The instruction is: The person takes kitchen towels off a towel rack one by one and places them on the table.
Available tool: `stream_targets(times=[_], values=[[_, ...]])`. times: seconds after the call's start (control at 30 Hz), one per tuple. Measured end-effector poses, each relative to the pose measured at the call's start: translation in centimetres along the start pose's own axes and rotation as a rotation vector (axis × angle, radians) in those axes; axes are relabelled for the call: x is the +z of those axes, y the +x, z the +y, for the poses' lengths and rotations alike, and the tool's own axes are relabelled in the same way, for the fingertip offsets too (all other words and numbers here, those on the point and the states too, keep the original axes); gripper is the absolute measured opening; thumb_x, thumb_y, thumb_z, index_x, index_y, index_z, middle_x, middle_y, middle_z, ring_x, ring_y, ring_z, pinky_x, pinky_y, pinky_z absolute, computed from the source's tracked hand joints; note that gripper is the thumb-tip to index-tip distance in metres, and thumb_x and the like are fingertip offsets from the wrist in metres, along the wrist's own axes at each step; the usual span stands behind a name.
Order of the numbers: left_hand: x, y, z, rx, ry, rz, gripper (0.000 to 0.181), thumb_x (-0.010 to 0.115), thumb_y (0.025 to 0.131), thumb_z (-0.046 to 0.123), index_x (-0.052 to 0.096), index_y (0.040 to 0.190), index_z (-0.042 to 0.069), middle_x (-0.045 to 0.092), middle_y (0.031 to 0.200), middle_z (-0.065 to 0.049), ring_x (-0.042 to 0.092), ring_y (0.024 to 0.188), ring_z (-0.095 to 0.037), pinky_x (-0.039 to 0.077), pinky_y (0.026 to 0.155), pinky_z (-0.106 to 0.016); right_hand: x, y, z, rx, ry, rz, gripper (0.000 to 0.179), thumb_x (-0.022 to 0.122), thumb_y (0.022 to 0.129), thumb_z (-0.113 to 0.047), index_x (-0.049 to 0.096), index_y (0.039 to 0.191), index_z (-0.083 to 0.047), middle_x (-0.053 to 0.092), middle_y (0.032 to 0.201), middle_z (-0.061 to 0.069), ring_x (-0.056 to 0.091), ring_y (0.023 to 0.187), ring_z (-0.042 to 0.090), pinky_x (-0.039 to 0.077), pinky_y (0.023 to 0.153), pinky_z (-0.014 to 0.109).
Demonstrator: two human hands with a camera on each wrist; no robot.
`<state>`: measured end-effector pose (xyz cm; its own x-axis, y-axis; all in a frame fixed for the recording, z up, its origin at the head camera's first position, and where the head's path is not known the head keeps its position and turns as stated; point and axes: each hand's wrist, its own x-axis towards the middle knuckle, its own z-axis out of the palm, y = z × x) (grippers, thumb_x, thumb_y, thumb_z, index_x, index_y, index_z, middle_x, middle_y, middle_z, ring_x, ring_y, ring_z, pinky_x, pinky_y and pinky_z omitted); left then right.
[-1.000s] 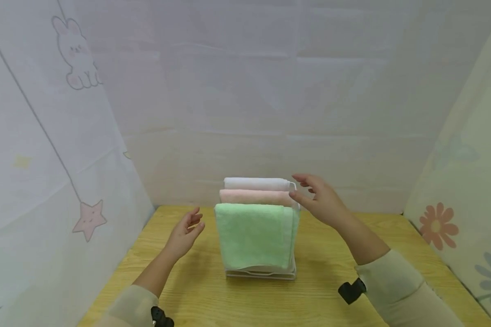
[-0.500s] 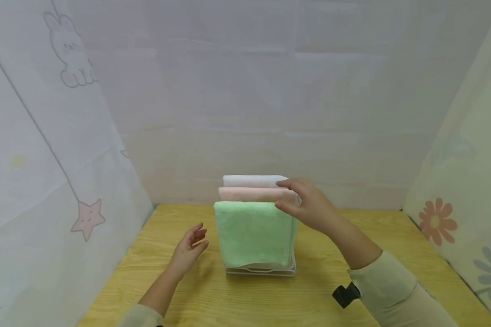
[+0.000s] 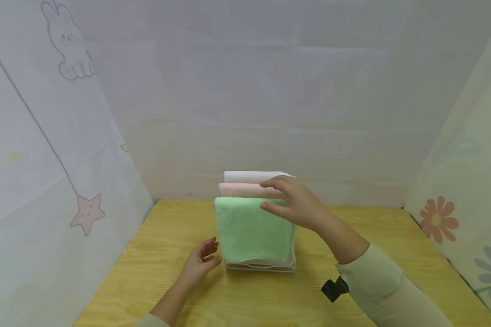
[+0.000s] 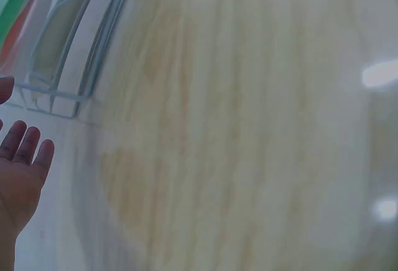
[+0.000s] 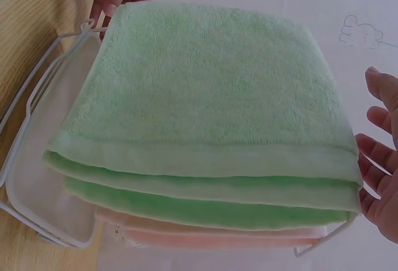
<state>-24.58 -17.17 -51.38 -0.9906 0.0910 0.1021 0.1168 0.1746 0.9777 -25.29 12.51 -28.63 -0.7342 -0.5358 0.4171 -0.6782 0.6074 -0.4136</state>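
A folded green towel (image 3: 249,231) hangs at the front of a white wire rack (image 3: 262,269). Behind it are a pink towel (image 3: 239,190) and a white towel (image 3: 251,176), both folded over the rack. My right hand (image 3: 298,202) hovers at the green towel's upper right, thumb apart from the fingers, nothing held. In the right wrist view its fingers (image 5: 378,153) are beside the towel's edge. My left hand (image 3: 202,261) is by the rack's lower left corner, fingers loosely bent; whether it touches the rack I cannot tell.
The rack stands on a yellow wood-grain table (image 3: 155,236). A pale cloth backdrop (image 3: 229,91) rises behind, with printed side cloths at left and right. A black wrist camera (image 3: 334,289) sits below the right sleeve.
My right hand has moved left from beside the rack to over the towels' right part. The left hand has come down and right, closer to the rack's base. The towels stay in place.
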Motion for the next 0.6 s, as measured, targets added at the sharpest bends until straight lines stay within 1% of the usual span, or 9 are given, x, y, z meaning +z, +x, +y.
stream_targets(times=[0.1, 0.23, 0.43, 0.5, 0.6], values=[[0.7, -0.3, -0.4, 0.001, -0.017, 0.002, 0.060, 0.071, 0.087, 0.006, 0.045, 0.141, 0.000, 0.055, 0.136, -0.020, 0.051, 0.127, -0.037, 0.045, 0.108, -0.049, 0.2, 0.4, -0.4, 0.009, 0.002, -0.019, 0.048, 0.070, 0.091, -0.036, 0.059, 0.131, -0.013, 0.061, 0.132, 0.001, 0.052, 0.126, 0.026, 0.047, 0.104, 0.050], [1.6, -0.2, -0.7, -0.002, -0.043, 0.015, 0.056, 0.072, 0.085, 0.003, 0.050, 0.136, -0.001, 0.058, 0.133, -0.019, 0.054, 0.123, -0.033, 0.050, 0.104, -0.044, 0.2, 0.8, -0.7, 0.021, 0.007, -0.037, 0.048, 0.071, 0.090, -0.035, 0.059, 0.132, -0.014, 0.061, 0.132, 0.002, 0.054, 0.123, 0.027, 0.048, 0.102, 0.050], [2.5, -0.5, -1.4, -0.044, -0.067, 0.052, 0.051, 0.072, 0.085, 0.002, 0.052, 0.133, -0.001, 0.059, 0.131, -0.018, 0.057, 0.120, -0.029, 0.050, 0.104, -0.039, 0.5, 1.1, -1.0, 0.049, 0.014, -0.087, 0.050, 0.070, 0.090, -0.038, 0.058, 0.134, -0.017, 0.060, 0.133, 0.001, 0.058, 0.121, 0.027, 0.051, 0.100, 0.047], [2.7, -0.7, -1.6, -0.051, -0.072, 0.069, 0.050, 0.072, 0.086, 0.003, 0.053, 0.132, -0.002, 0.060, 0.130, -0.018, 0.058, 0.119, -0.028, 0.051, 0.102, -0.034, 0.6, 1.2, -1.0, 0.059, 0.018, -0.105, 0.051, 0.070, 0.090, -0.039, 0.057, 0.135, -0.017, 0.059, 0.134, 0.000, 0.057, 0.122, 0.026, 0.051, 0.101, 0.046], [3.1, -1.0, -1.8, -0.051, -0.087, 0.092, 0.047, 0.072, 0.087, 0.005, 0.054, 0.130, -0.004, 0.061, 0.128, -0.021, 0.061, 0.114, -0.026, 0.054, 0.093, -0.025, 0.9, 1.3, -1.2, 0.063, 0.018, -0.130, 0.052, 0.070, 0.090, -0.040, 0.057, 0.135, -0.018, 0.058, 0.136, 0.000, 0.054, 0.126, 0.026, 0.048, 0.104, 0.047]])
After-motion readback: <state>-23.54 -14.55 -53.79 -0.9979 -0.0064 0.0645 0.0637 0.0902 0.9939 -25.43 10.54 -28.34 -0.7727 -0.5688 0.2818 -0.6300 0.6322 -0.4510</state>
